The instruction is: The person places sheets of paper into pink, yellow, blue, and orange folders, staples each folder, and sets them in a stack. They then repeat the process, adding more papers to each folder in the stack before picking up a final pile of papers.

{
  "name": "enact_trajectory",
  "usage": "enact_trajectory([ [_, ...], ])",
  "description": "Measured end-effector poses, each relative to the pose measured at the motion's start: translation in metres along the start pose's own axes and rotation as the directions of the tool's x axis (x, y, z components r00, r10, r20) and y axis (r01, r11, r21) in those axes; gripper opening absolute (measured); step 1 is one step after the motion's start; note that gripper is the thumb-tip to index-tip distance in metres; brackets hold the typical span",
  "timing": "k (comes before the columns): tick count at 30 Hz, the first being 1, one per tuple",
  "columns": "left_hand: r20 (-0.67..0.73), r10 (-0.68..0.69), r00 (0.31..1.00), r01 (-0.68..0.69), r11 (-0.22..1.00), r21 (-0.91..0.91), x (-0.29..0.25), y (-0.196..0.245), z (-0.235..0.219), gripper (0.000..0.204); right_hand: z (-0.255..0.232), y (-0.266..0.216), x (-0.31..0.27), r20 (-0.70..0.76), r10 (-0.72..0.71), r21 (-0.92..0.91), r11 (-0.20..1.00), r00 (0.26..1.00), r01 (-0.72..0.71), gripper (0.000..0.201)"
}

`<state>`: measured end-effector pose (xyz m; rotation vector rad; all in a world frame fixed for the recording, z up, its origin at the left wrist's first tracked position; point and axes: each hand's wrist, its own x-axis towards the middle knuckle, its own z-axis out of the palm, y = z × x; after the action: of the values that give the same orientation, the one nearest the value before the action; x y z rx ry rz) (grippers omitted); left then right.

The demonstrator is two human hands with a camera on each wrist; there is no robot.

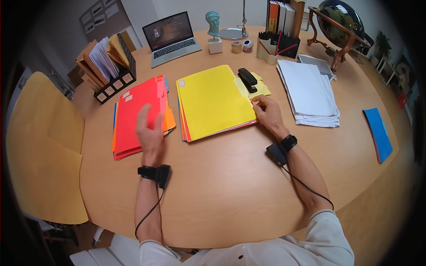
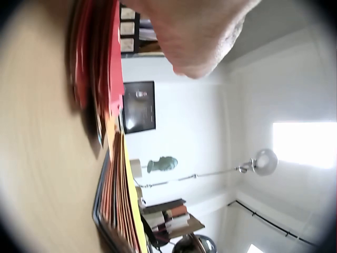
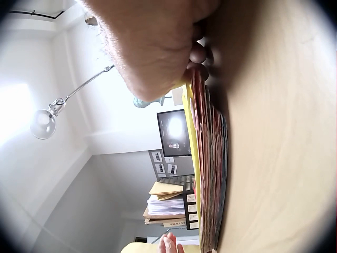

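Observation:
A stack of folders [image 1: 215,104] with a yellow one on top lies mid-table. My right hand [image 1: 270,114] is at its right edge; the right wrist view shows the curled fingers [image 3: 198,52] gripping the edge of the layered stack. To the left lies a second stack, topped by a red folder [image 1: 135,113] with small white labels, orange and blue edges peeking out. Over its right part is my left hand [image 1: 150,133], slightly blurred, fingers extended and holding nothing. In the left wrist view, this hand appears above the red folders [image 2: 113,68].
A black stapler [image 1: 247,80] lies beyond my right hand, beside white papers [image 1: 308,93]. Behind stand a file holder [image 1: 116,86], laptop [image 1: 173,42], bust [image 1: 214,26], pen holder [image 1: 267,51] and globe [image 1: 339,22]. A blue folder [image 1: 377,133] rests near the right edge.

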<state>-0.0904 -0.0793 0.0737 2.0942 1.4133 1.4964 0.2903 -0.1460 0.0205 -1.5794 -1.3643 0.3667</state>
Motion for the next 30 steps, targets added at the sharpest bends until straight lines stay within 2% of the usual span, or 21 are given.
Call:
enact_trajectory([
  [2, 0.25, 0.046, 0.967, -0.025, 0.996, -0.087, -0.016, 0.026, 0.023, 0.057, -0.002, -0.004, -0.001, 0.012, 0.018, 0.007, 1.0, 1.0, -0.018, 0.019],
  [4, 0.474, 0.121, 0.872, -0.135, 0.991, -0.005, -0.03, 0.036, 0.042, 0.074, -0.003, -0.006, -0.002, 0.027, 0.035, 0.013, 0.999, 0.999, -0.035, 0.019],
  [5, 0.473, 0.119, 0.873, -0.132, 0.991, -0.005, -0.036, 0.042, 0.048, 0.074, -0.003, -0.006, -0.002, 0.032, 0.04, 0.025, 0.999, 0.999, -0.041, 0.021],
  [7, 0.594, 0.102, 0.798, -0.241, 0.957, 0.16, -0.045, 0.05, 0.056, 0.091, -0.003, -0.005, -0.001, 0.039, 0.049, 0.035, 0.998, 0.998, -0.05, 0.022],
  [9, 0.585, 0.129, 0.801, -0.26, 0.955, 0.146, -0.043, 0.058, 0.053, 0.096, -0.003, -0.004, 0.001, 0.026, 0.035, 0.155, 0.987, 0.999, -0.038, 0.034],
  [11, 0.614, 0.013, 0.789, -0.063, 0.996, 0.061, -0.036, 0.071, 0.045, 0.095, -0.007, -0.007, 0.001, 0.026, 0.05, 0.183, 0.982, 0.998, -0.054, 0.04],
  [13, 0.596, 0.026, 0.802, -0.089, 0.993, 0.077, -0.039, 0.065, 0.049, 0.095, -0.01, -0.014, 0.001, 0.028, 0.059, 0.211, 0.975, 0.998, -0.064, 0.046],
  [19, 0.544, 0.07, 0.836, -0.142, 0.986, 0.091, -0.041, 0.063, 0.054, 0.095, -0.008, -0.031, 0.001, 0.021, 0.13, 0.067, 0.989, 0.991, -0.131, 0.067],
  [21, 0.538, 0.095, 0.837, -0.164, 0.983, 0.082, -0.043, 0.062, 0.056, 0.095, -0.004, -0.038, -0.003, 0.037, 0.133, -0.111, 0.986, 0.99, -0.128, 0.074],
  [22, 0.515, 0.094, 0.852, -0.189, 0.973, 0.135, -0.047, 0.057, 0.06, 0.095, -0.001, -0.042, -0.005, 0.038, 0.133, -0.111, 0.986, 0.99, -0.128, 0.074],
  [24, 0.493, 0.095, 0.865, -0.212, 0.959, 0.188, -0.05, 0.053, 0.064, 0.095, 0.004, -0.048, -0.008, 0.009, 0.09, -0.28, 0.956, 0.996, -0.084, 0.073],
  [27, 0.465, 0.113, 0.878, -0.224, 0.956, 0.191, -0.052, 0.051, 0.068, 0.088, 0.003, -0.047, -0.009, 0.005, 0.1, -0.258, 0.962, 0.995, -0.095, 0.07],
  [29, 0.423, 0.115, 0.899, -0.197, 0.968, 0.155, -0.053, 0.05, 0.068, 0.071, 0.004, -0.044, -0.009, 0.009, 0.087, -0.244, 0.966, 0.996, -0.082, 0.07],
  [30, 0.423, 0.115, 0.899, -0.197, 0.968, 0.155, -0.052, 0.05, 0.067, 0.071, 0.004, -0.042, -0.009, 0.014, 0.074, -0.231, 0.971, 0.997, -0.069, 0.07],
])
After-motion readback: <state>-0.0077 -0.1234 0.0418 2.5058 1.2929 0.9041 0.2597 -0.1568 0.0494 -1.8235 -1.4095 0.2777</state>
